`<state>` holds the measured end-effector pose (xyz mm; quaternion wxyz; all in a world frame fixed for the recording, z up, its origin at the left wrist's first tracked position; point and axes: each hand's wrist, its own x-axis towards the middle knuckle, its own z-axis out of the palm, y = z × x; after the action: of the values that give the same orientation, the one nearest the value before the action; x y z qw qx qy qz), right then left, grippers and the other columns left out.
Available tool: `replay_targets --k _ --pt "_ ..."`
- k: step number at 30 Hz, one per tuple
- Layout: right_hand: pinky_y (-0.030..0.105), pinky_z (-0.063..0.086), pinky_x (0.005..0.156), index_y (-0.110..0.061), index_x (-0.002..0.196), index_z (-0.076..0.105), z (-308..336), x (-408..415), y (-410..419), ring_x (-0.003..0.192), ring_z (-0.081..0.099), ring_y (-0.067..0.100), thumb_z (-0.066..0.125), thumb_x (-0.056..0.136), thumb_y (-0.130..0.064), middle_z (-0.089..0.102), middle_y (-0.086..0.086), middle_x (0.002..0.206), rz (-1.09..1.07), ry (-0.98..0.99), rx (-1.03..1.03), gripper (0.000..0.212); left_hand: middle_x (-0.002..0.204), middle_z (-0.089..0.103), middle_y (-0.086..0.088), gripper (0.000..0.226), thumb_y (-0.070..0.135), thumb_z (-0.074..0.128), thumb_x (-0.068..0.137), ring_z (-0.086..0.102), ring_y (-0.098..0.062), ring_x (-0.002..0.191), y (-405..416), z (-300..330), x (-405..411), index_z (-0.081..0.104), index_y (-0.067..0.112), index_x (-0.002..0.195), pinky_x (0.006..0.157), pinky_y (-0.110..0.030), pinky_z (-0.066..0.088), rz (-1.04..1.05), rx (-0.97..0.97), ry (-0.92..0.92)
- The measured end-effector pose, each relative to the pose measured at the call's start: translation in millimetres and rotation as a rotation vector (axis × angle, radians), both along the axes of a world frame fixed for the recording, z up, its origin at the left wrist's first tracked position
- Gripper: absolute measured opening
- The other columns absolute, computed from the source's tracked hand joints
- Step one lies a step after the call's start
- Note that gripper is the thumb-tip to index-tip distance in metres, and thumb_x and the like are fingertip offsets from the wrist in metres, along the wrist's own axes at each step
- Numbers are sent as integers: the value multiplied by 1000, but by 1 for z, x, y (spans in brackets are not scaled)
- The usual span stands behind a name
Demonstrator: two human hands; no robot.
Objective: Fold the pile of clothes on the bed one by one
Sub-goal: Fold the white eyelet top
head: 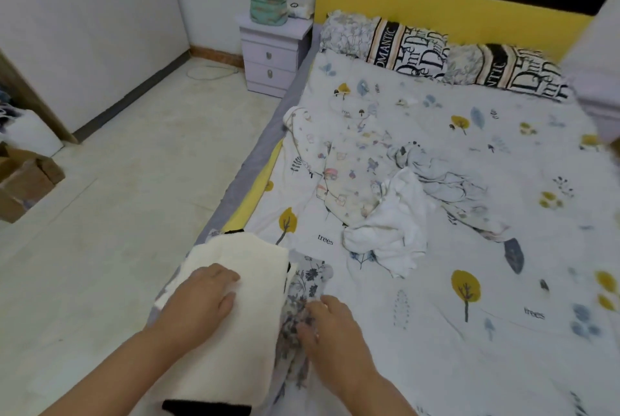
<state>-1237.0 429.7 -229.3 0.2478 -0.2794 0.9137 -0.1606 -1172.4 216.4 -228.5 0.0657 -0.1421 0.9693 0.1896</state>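
Folding now: cream garment (pixel 235 308), at near corner of the bed (pixel 436 281).
Left hand (pixel 201 298): flat, fingers open, pressing it.
Right hand (pixel 332 328): fingers curled on the floral cloth (pixel 303 284); grip unclear.
Pile (pixel 379 190): mid-bed, unfolded.
Handling: soft, light, limp; take by edges or corners.
Writing: "trees" on sheet, "WARRIOR" on headboard (pixel 469 2).
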Motion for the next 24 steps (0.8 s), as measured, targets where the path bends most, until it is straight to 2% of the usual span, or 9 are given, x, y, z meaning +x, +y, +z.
replay_targets --k 3,6,9,11,13,15,19,24 --pt "27 35 98 -19 128 46 2 -28 38 121 38 18 36 98 -33 42 1 130 -37 44 41 34 128 52 7 34 28 38 97 49 -12 117 29 1 -33 49 22 129 87 -19 33 -55 23 -35" --pt "27 35 99 -20 133 42 -1 -59 75 124 38 19 37 98 -32 40 0 134 -81 35 72 37 123 57 8 29 26 39 98 53 -8 109 62 -2 -67 52 24 124 75 -18 33 -70 58 -30" --pt "28 35 99 -22 134 42 -7 -92 108 124 38 19 38 97 -30 40 0 135 -126 27 112 38 115 60 7 28 26 38 98 56 -9 102 96 -8 -100 55 23 120 73 -19 36 -50 96 -27" --pt "29 36 97 -21 134 43 -13 -114 129 124 38 20 38 97 -28 40 1 134 -139 25 145 37 107 61 6 26 23 39 97 54 -8 91 117 -14 -124 57 20 116 68 -14 37 -53 122 -34" --pt "29 37 96 -20 133 43 -21 -136 147 123 39 21 38 97 -26 41 2 133 -141 16 172 37 112 60 6 27 21 39 97 50 -5 88 137 -21 -147 55 21 119 64 -12 32 -52 146 -48" --pt "29 37 95 -20 133 43 -30 -158 163 121 39 21 38 96 -25 42 2 131 -133 14 193 37 121 57 7 30 22 37 98 49 -4 92 153 -31 -169 51 22 125 70 -12 30 -42 139 -57" --pt "29 37 94 -18 129 44 -53 -200 182 119 40 22 39 95 -21 43 3 128 -129 2 213 35 125 54 8 31 24 38 98 50 -7 110 175 -55 -207 48 23 127 82 -14 32 -7 109 -75" --pt "32 36 92 -16 133 38 -87 -251 180 120 38 24 39 93 -17 39 5 132 -138 -5 225 40 133 48 2 39 23 41 96 47 -14 118 182 -101 -260 42 21 135 94 -21 36 23 26 -124"
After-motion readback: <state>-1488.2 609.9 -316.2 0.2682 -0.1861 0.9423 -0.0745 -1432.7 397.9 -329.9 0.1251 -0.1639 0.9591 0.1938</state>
